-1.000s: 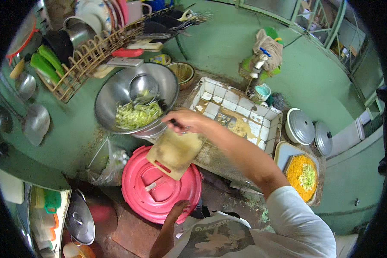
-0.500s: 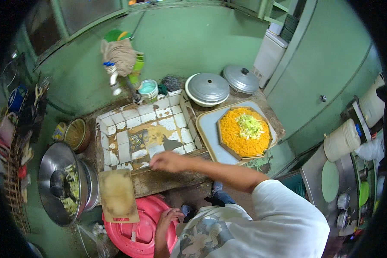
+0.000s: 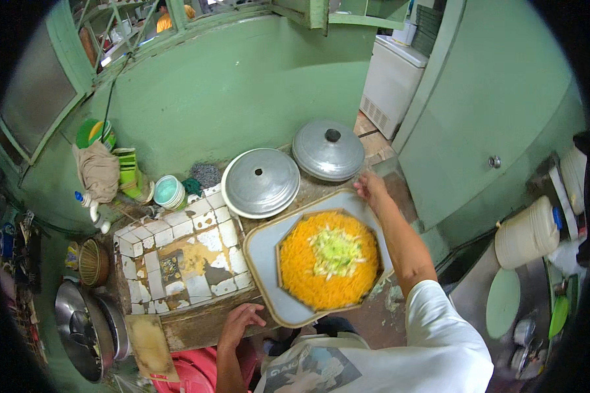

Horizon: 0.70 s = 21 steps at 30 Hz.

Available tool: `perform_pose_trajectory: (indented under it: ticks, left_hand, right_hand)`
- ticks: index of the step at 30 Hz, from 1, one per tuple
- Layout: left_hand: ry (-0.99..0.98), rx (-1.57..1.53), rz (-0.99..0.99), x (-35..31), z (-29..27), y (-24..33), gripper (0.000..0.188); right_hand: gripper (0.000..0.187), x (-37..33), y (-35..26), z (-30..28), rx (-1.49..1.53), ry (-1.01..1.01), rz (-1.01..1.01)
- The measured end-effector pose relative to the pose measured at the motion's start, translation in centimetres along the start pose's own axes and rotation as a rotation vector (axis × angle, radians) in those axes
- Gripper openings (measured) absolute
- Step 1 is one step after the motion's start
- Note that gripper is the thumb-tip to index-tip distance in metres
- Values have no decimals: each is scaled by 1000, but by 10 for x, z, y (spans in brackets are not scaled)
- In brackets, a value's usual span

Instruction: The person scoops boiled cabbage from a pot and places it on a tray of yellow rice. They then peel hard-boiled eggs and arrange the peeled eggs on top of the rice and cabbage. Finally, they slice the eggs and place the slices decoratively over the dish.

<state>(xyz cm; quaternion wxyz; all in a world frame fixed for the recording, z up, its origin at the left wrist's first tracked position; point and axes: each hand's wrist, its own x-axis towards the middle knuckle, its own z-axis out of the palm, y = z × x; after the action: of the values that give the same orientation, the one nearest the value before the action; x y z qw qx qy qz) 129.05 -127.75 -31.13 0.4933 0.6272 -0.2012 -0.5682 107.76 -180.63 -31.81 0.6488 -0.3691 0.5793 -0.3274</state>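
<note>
A blue-grey tray [image 3: 261,274] with a pale rim lies at the right end of the counter. On it sits an octagonal box [image 3: 283,286] heaped with shredded orange food [image 3: 298,259], topped in the middle by shredded pale-green vegetable [image 3: 336,252]. My right hand [image 3: 372,188] is at the tray's far right corner, its fingers loosely bent and apart; whether they touch the rim I cannot tell. Near the tray's front left corner, my left hand [image 3: 241,323] hangs over the counter edge with fingers spread. Neither hand holds anything that I can see.
Two lidded pots, one with a white rim [image 3: 260,182] and one all metal [image 3: 328,150], stand behind the tray. A tiled sink [image 3: 152,262] lies to its left. Farther left are a cutting board [image 3: 148,344], a pink lid [image 3: 193,368] and a large metal bowl [image 3: 78,327].
My view has turned right. My right hand has gone from over the sink's front edge to the tray's far corner. My left hand has risen from beside the pink lid toward the tray.
</note>
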Motion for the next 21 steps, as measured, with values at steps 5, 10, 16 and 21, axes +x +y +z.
perform_pose_trajectory:
  ticks: [5, 10, 16, 21]
  left_hand:
    - [37, 18, -27, 34, 44, 26, 39]
    - [131, -16, -73, 36, 58, 38, 41]
    - [174, -62, 43, 52, 59, 61, 37]
    - [242, -132, 117, 51, 65, 67, 35]
  right_hand:
    - [29, 43, 5, -3, 131, -161, 135]
    - [26, 32, -16, -11, 220, -147, 36]
    - [15, 58, -154, 63, 326, -516, -262]
    - [20, 97, -209, 130, 101, -525, -108]
